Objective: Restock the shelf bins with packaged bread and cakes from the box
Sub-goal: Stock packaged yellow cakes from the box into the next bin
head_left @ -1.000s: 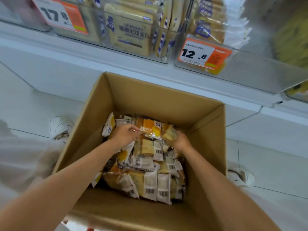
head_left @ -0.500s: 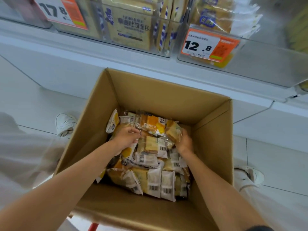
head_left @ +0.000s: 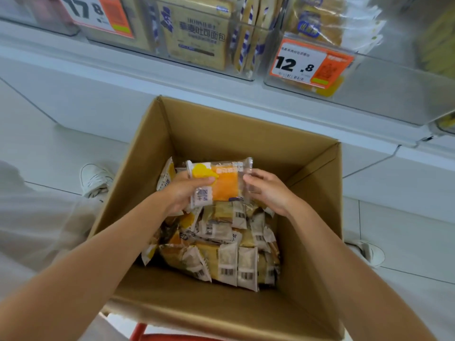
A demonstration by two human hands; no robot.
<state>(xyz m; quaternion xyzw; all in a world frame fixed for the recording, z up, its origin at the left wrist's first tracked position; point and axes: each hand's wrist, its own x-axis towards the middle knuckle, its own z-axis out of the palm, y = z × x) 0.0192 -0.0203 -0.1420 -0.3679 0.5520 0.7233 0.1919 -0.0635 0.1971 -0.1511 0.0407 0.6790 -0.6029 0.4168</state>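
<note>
An open cardboard box (head_left: 246, 129) stands below me with several wrapped cakes (head_left: 221, 252) piled inside. A cake packet (head_left: 225, 183) with an orange and yellow front is raised above the pile. My left hand (head_left: 182, 195) grips its left end, thumb across the front. My right hand (head_left: 268, 190) holds its clear right edge with curled fingers. Above, clear shelf bins (head_left: 394, 94) hold packaged bread (head_left: 197, 35).
Price tags reading 17.8 (head_left: 98, 13) and 12.8 (head_left: 310, 62) hang on the bin fronts. A white shelf ledge (head_left: 98, 60) runs behind the box. My white shoes (head_left: 94, 179) stand on the pale tiled floor on both sides. A red frame (head_left: 140, 332) shows under the box.
Both hands, which were reaching into the pile, have lifted one orange packet up out of it and turned its front toward me.
</note>
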